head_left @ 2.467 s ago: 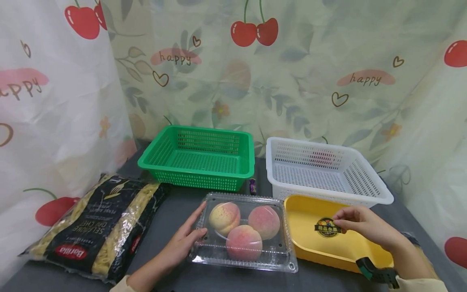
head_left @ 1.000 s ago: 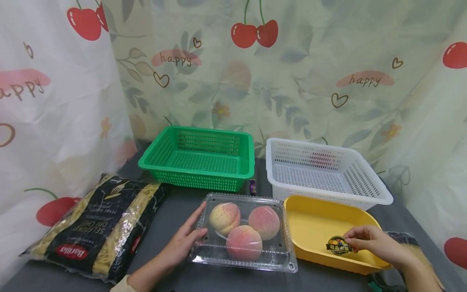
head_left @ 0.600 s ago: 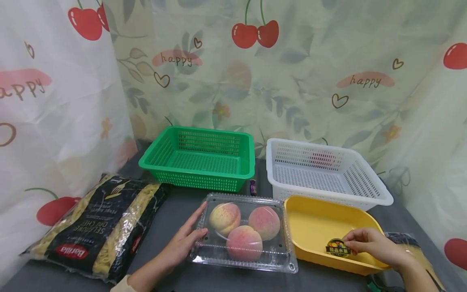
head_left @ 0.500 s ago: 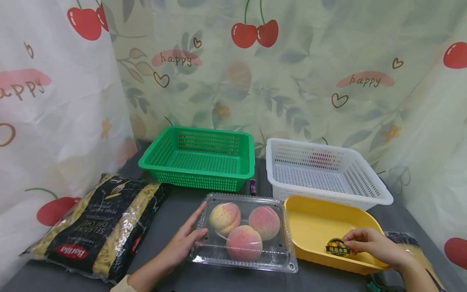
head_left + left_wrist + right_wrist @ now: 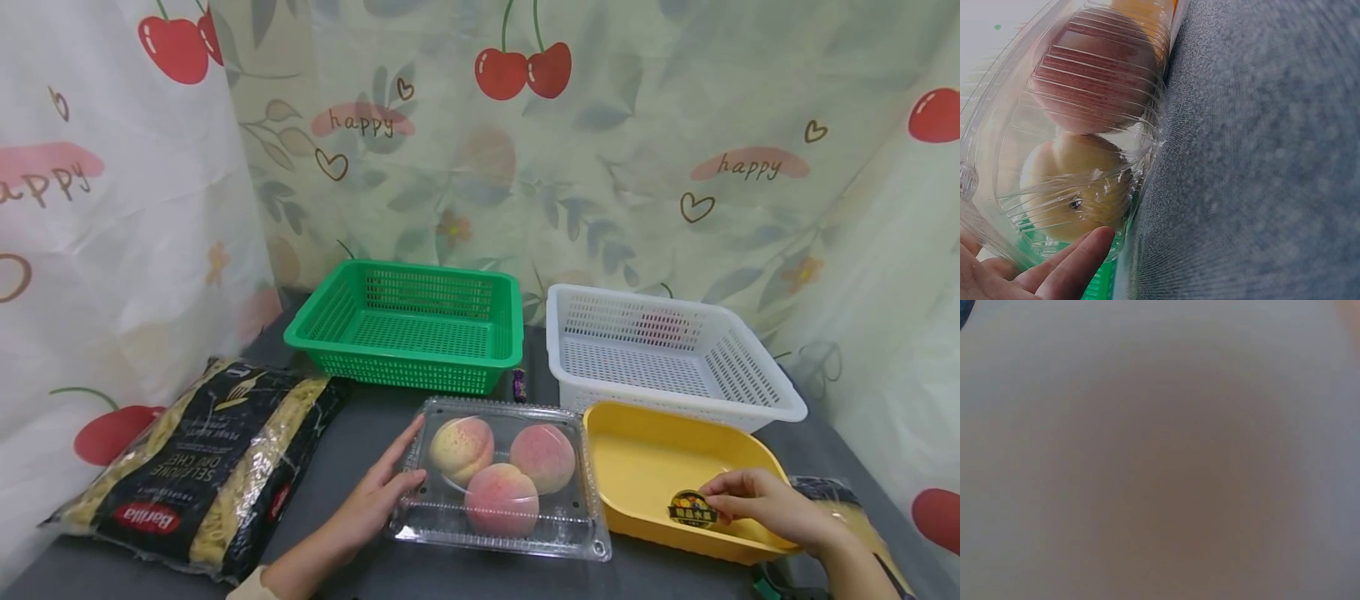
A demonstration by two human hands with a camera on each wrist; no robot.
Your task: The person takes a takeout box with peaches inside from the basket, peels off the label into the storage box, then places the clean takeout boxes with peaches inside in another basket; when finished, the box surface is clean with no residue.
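Observation:
A clear plastic clamshell box (image 5: 562,521) with three peaches (image 5: 502,500) lies at the front middle. My left hand (image 5: 378,496) rests on its left side, fingers along the edge and thumb at the lid. In the left wrist view an extended finger (image 5: 1082,262) lies against the ribbed plastic. Over the yellow tray (image 5: 637,433), my right hand (image 5: 757,500) pinches the right edge of a round black and gold fruit sticker (image 5: 690,510) between thumb and forefinger. The right wrist view is only a blur.
Behind stand a green basket (image 5: 420,362) and a white basket (image 5: 675,396). A small purple-wrapped sweet (image 5: 519,385) lies between them. At left is a Barilla pasta bag (image 5: 202,467); another bag (image 5: 832,492) is partly hidden behind my right arm.
My right hand has moved a little right and toward me with the sticker over the yellow tray, then stayed nearly still. My left hand and the peach box have not moved.

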